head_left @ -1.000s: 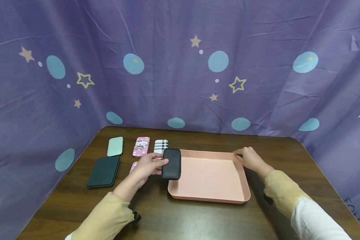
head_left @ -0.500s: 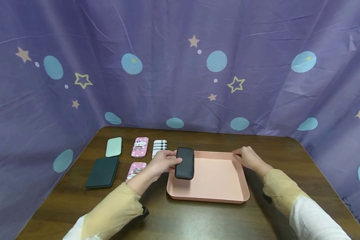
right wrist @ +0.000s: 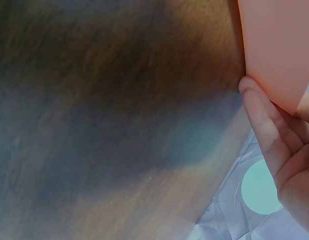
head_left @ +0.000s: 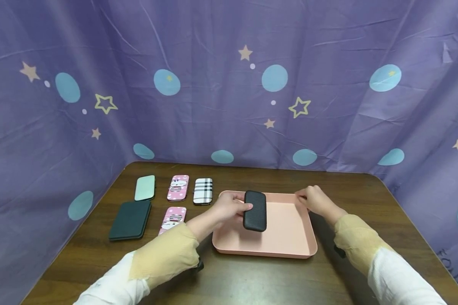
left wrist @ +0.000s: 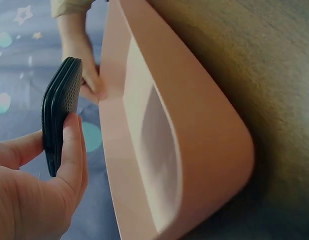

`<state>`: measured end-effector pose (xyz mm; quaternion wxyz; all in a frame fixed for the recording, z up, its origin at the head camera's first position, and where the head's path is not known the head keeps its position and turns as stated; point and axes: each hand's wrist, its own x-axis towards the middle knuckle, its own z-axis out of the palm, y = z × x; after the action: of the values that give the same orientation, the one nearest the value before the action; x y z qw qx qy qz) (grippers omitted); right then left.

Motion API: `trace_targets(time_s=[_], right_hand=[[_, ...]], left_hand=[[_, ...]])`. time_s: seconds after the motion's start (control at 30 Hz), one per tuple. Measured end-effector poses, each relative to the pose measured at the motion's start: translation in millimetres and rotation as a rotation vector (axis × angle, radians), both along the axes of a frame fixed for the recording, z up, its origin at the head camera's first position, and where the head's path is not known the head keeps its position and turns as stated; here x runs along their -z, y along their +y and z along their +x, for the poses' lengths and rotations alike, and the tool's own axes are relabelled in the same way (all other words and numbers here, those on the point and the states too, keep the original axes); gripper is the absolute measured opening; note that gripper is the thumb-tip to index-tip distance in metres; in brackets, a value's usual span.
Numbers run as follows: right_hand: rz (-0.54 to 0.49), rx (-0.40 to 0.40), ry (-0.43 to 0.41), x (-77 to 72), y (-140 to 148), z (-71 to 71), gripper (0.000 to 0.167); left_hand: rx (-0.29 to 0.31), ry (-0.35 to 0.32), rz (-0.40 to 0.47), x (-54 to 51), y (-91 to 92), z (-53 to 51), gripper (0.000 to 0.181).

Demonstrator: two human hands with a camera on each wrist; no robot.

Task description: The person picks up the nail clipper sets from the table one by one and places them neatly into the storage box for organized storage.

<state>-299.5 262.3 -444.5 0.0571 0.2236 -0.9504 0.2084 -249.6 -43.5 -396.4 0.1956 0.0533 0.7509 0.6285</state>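
Observation:
My left hand [head_left: 227, 206] pinches a slim black case [head_left: 255, 211] with rounded corners and a textured face, thumb on one side and fingers on the other. The case hangs tilted above the left half of a shallow pink tray [head_left: 286, 228], apart from its floor. In the left wrist view the black case [left wrist: 62, 107] shows layered edges, and the tray wall [left wrist: 194, 115] stands beside it. At the tray's far right corner, my right hand [head_left: 317, 201] pinches the rim. The right wrist view shows its fingers [right wrist: 267, 132] along the outside of the tray wall [right wrist: 279, 45].
Left of the tray lie a black-and-white plaid case [head_left: 203, 190], two pink cartoon cases [head_left: 178, 187], a mint case [head_left: 145, 187] and a larger dark green square case [head_left: 130, 220]. The wooden table [head_left: 252, 279] meets a purple curtain [head_left: 213, 106] behind.
My left hand has carried the black case rightward, from the tray's left edge to over its inside, uncovering the plaid case and nearer pink case. My right hand stays at the tray corner.

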Motion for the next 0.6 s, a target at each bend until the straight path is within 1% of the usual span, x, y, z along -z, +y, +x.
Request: trace_targets(time_s=[0.17, 0.23, 0.3, 0.47, 0.6], right_hand=[[0.005, -0.012, 0.015, -0.9, 0.5, 0.3, 0.017], [0.003, -0.012, 0.029, -1.0, 0.0, 0.6, 0.016], [0.002, -0.010, 0.041, -0.8, -0.5, 0.3, 0.015], [-0.018, -0.004, 0.031, 0.3, -1.0, 0.4, 0.015], [-0.023, 0.005, 0.024, 0.5, -0.5, 1.0, 0.016]], left_hand=[[0.018, -0.023, -0.032, -3.8, 19.3, -4.1, 0.039], [0.024, -0.038, -0.029, -4.3, 26.8, -6.6, 0.038], [0.024, -0.068, -0.018, -3.6, 34.0, -9.6, 0.036], [0.020, -0.157, 0.033, 3.1, 48.8, -16.8, 0.030], [0.009, -0.204, 0.043, 9.6, 57.7, -20.0, 0.027]])
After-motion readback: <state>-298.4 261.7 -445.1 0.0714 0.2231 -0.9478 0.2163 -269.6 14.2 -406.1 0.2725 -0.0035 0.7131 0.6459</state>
